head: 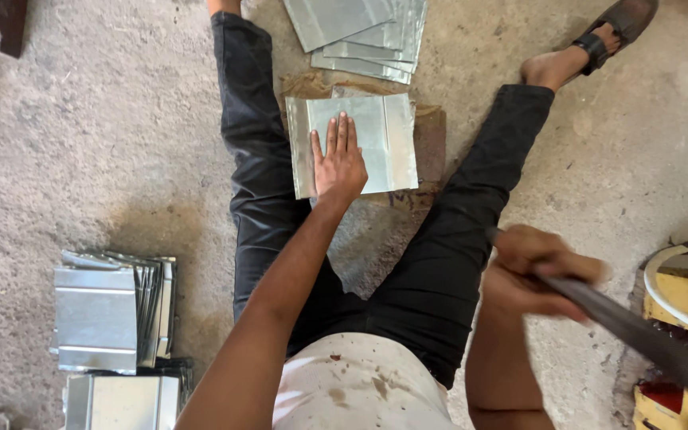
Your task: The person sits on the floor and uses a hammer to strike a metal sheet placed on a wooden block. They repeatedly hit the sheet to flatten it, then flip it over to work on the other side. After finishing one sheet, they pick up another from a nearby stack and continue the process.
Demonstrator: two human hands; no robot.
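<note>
**Keep your flat hand clear of the strike**

Your left hand (339, 162) lies flat, fingers (342, 131) spread and extended, pressing the folded square galvanised sheet-metal piece (384, 143) on the concrete floor (81, 159) between your legs. Your right hand (537, 271) is wrapped tight around a long dark metal bar (639, 334), blurred. A stray blow could hit those fingers, or the sheet could slip.

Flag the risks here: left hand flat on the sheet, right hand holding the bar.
1. The left hand lies flat on the sheet; a strike from the bar in the right hand could hit fingers.
2. The sheet's edges look thin and could cut the palm if it slips.
</note>
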